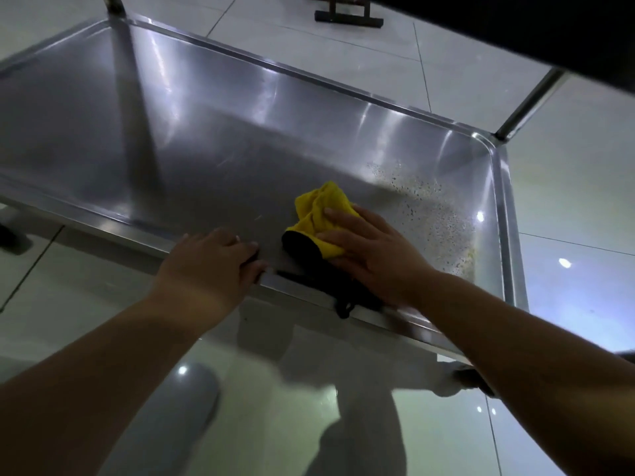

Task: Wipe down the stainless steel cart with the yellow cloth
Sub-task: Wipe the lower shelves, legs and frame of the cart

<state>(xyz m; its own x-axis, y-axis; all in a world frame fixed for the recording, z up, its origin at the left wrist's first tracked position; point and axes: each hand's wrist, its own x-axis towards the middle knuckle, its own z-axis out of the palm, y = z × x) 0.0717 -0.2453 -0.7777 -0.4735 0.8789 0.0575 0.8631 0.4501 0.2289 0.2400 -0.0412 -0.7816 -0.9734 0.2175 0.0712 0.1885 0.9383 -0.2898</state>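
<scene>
The stainless steel cart's lower shelf [171,139] fills the view, a shallow tray with a raised rim. A crumpled yellow cloth [318,209] with a black underside lies on the shelf near the front edge. My right hand [371,249] presses flat on the cloth, fingers straight and spread. My left hand [213,259] rests on the shelf's front rim just left of the cloth, fingers bent over the edge. Speckled grime or droplets [429,207] cover the shelf's right part beyond the cloth.
Cart uprights rise at the back left [115,5] and back right [529,104]. A dark upper shelf edge [515,25] overhangs at top right. A caster [474,381] sits under the front right corner. Glossy white floor tiles surround the cart; my legs and shoe [178,417] are below.
</scene>
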